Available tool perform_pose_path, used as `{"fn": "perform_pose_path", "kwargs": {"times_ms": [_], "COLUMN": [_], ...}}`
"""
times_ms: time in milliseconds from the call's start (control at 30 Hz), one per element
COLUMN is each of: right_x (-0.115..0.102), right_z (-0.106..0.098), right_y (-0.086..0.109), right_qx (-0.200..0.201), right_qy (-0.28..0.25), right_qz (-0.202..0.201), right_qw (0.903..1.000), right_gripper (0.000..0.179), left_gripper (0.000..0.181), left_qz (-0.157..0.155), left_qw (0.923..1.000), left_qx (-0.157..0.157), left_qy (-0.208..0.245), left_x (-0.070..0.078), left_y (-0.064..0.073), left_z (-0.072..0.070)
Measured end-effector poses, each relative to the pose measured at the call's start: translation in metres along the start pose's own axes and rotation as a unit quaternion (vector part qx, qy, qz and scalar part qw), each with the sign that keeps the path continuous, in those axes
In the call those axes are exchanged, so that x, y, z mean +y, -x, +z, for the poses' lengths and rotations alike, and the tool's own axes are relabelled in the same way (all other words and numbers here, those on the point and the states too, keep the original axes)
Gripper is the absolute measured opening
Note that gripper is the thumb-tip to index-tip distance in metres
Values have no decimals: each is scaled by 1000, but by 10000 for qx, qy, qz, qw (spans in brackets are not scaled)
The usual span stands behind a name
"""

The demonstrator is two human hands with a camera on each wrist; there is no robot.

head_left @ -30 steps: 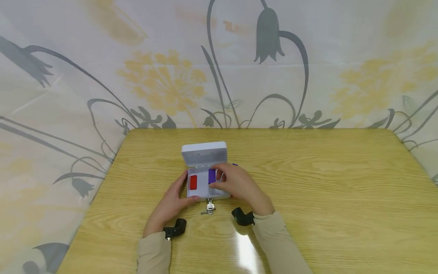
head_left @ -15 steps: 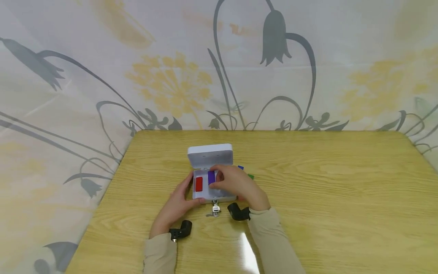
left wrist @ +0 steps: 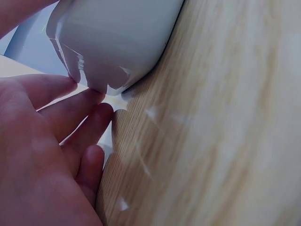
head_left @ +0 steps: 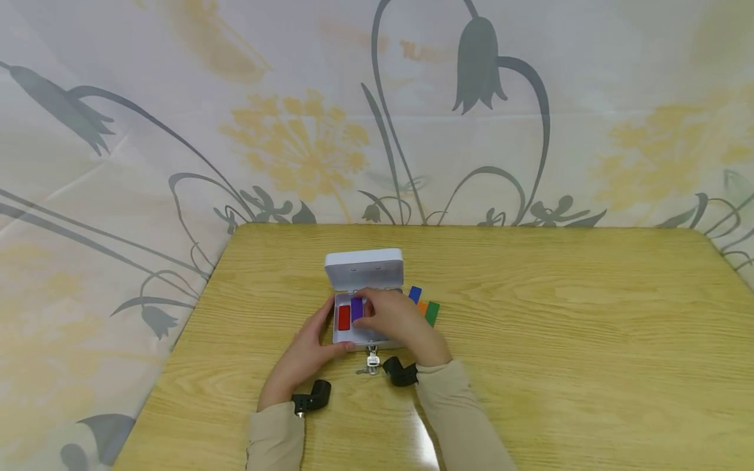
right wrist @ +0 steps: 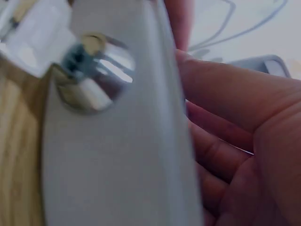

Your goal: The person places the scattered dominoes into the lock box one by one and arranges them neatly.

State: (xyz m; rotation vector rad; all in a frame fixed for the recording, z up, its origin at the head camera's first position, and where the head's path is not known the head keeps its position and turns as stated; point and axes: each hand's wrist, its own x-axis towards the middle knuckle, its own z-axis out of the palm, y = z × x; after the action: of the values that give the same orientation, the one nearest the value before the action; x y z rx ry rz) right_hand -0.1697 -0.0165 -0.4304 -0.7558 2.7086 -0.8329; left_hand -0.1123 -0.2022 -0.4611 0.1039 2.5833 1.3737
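A small white cash box stands on the table with its lid raised. My left hand holds its near left corner, thumb on the front rim and fingers along the left side; in the left wrist view the fingertips touch the box wall. Inside, a red block lies flat near the left wall. Just to its right, my right hand pinches a purple block between thumb and fingers, low in the box. This hand hides the box's right part. In the right wrist view the front wall covers the fingertips.
Keys hang from the lock at the box's front. Right of the box lie blue, orange and green blocks, partly behind my right hand. A wood-grain table meets a flower-patterned backdrop.
My right hand has carried the purple block leftward inside the box, close beside the red one. The blue, orange and green blocks have come into sight. My left hand keeps its hold.
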Motion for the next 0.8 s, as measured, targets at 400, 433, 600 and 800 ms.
{"fn": "perform_pose_path", "kwargs": {"times_ms": [400,433,600,800], "right_x": [-7,-7,-8,-11], "right_z": [10,11,15,17], "right_y": [-1,-1,-1,-2], "right_qx": [180,189,222,338], "right_qy": [852,913,1238,1472], "right_qz": [133,139,226,331], "right_qw": [9961,9955,9918,9880], "right_gripper": [28,29,38,41], "left_gripper": [94,94,95,95], "left_qz": [44,44,11,3], "left_qw": [10000,10000,10000,10000], "left_qx": [41,45,33,44], "left_qy": [-9,-4,-17,6], "left_x": [2,2,2,3], "left_y": [1,1,2,1], "left_z": [-1,-1,-1,-1]}}
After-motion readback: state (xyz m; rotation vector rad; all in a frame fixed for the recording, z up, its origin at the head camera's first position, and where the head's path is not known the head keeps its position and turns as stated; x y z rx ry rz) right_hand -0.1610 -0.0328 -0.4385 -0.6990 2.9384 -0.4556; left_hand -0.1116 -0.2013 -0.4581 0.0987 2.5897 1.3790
